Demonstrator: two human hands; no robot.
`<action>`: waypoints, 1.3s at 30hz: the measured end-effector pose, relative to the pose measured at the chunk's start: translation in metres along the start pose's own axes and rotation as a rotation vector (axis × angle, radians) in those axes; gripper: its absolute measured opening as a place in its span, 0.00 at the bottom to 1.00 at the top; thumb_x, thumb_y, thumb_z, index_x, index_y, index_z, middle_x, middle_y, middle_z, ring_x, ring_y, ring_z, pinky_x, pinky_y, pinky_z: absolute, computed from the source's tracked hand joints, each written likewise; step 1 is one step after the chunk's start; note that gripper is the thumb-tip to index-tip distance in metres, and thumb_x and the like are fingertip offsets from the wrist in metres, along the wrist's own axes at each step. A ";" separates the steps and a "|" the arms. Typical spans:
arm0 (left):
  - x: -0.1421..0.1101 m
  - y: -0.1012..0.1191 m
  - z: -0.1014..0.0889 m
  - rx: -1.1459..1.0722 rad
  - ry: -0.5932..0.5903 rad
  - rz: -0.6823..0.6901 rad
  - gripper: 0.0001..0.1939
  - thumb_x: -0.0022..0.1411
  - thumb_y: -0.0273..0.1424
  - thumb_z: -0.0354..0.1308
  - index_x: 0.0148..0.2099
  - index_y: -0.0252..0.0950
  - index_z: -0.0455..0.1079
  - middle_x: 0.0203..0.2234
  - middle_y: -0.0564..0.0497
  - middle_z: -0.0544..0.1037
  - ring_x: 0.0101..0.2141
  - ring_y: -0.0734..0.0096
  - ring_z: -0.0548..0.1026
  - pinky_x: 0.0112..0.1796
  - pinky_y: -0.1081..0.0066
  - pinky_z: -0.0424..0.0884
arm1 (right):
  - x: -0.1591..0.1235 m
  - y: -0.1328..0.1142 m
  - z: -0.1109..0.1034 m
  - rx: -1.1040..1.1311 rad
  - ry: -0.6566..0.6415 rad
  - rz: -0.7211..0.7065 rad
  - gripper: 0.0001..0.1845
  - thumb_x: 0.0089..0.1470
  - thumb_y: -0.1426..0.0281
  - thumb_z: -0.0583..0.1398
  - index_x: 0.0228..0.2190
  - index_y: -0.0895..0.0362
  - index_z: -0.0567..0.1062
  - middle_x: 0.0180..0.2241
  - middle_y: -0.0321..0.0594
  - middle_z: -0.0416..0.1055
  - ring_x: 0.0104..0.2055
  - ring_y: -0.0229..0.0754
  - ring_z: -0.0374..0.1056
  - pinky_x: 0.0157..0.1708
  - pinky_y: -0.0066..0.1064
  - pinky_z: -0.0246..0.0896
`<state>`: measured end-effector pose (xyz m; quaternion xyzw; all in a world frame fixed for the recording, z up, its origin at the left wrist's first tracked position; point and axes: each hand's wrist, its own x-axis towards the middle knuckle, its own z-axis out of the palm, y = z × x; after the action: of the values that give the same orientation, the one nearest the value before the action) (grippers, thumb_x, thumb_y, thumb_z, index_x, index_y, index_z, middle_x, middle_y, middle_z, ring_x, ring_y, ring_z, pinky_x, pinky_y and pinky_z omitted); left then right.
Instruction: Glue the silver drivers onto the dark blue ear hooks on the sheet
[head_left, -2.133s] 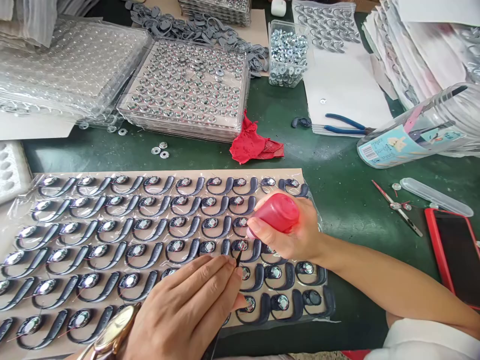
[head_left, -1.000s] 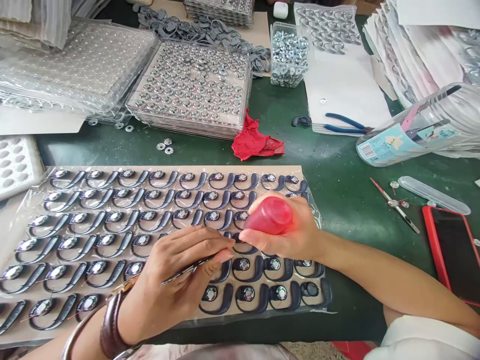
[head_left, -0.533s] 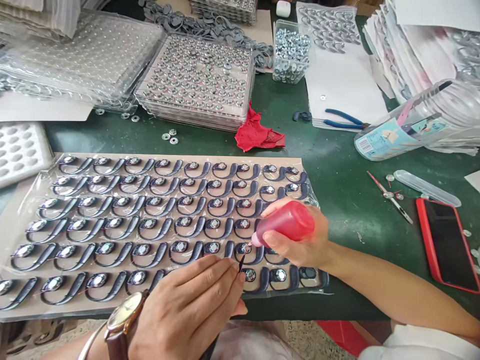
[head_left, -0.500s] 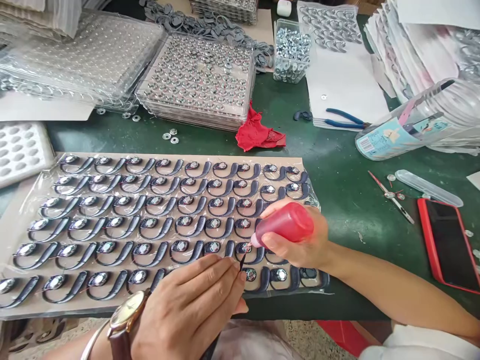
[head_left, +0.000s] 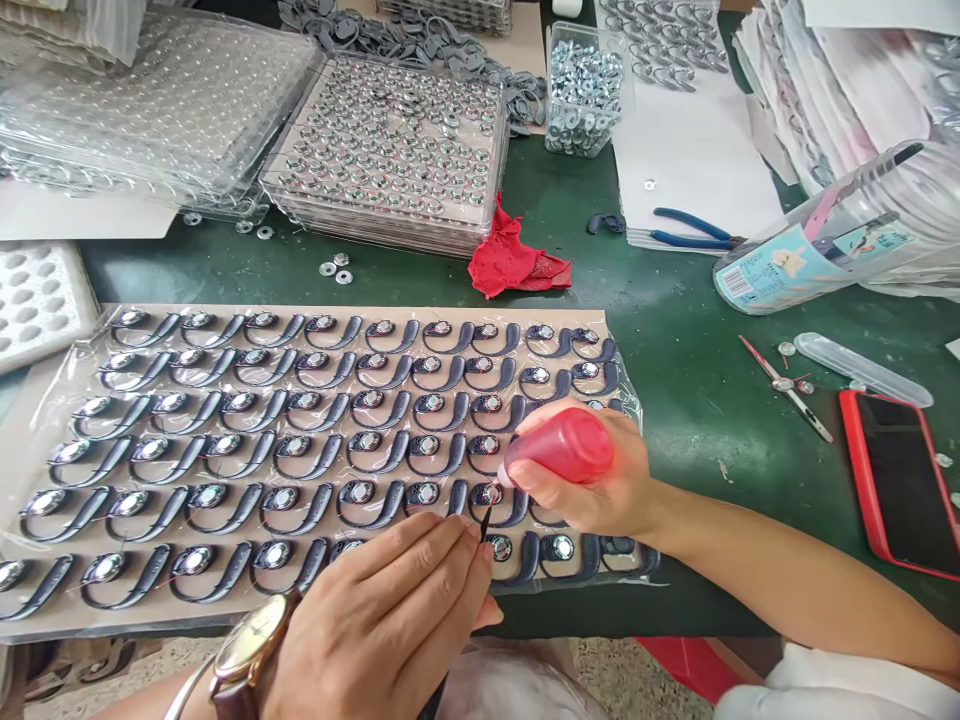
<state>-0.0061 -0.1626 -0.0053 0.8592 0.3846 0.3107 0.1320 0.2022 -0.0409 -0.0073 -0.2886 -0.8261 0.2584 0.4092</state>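
Note:
My right hand (head_left: 619,490) is wrapped round a red squeeze bottle (head_left: 562,445), tilted with its pale nozzle pointing down and left. The nozzle is close to a round silver part (head_left: 491,494) on a dark curved ear-hook piece (head_left: 513,512). My left hand (head_left: 397,600) is closed on a dark, pointed tool, apparently tweezers (head_left: 486,522), whose tip is at the same silver part. Whether tip or nozzle touches it, I cannot tell. Rows of similar hook pieces lie on a plastic-covered brown board (head_left: 420,312); my left hand hides some in the front row.
Behind the board stand stacked clear trays (head_left: 375,225) of silver discs and a red cloth (head_left: 517,262). A clear box (head_left: 583,95) holds small metal parts. To the right are blue-handled pliers (head_left: 694,230), a tilted plastic jar (head_left: 810,250), thin scissors-like tool (head_left: 787,390) and a red-cased phone (head_left: 896,480).
The bottle has tipped slightly, its base shifting a little left, with the nozzle staying near the same silver part. My left hand has barely moved. The camera view has shifted slightly.

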 end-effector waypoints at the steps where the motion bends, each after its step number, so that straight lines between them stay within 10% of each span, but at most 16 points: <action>1: -0.001 0.000 0.000 -0.004 -0.006 -0.002 0.14 0.68 0.25 0.55 0.53 0.24 0.74 0.49 0.43 0.80 0.55 0.62 0.74 0.65 0.62 0.61 | 0.000 0.001 -0.001 0.004 -0.001 0.007 0.07 0.57 0.66 0.64 0.29 0.54 0.76 0.24 0.36 0.76 0.27 0.37 0.73 0.26 0.28 0.70; 39: 0.026 -0.014 -0.017 -0.103 -0.017 -0.066 0.08 0.65 0.20 0.57 0.46 0.28 0.74 0.38 0.47 0.81 0.40 0.69 0.79 0.44 0.70 0.76 | 0.002 0.000 -0.006 0.068 -0.026 0.105 0.13 0.56 0.67 0.63 0.22 0.56 0.74 0.20 0.35 0.74 0.22 0.36 0.70 0.23 0.28 0.68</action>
<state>-0.0116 -0.1341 0.0129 0.8406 0.3951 0.3183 0.1895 0.2067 -0.0383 -0.0033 -0.3142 -0.8057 0.3112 0.3940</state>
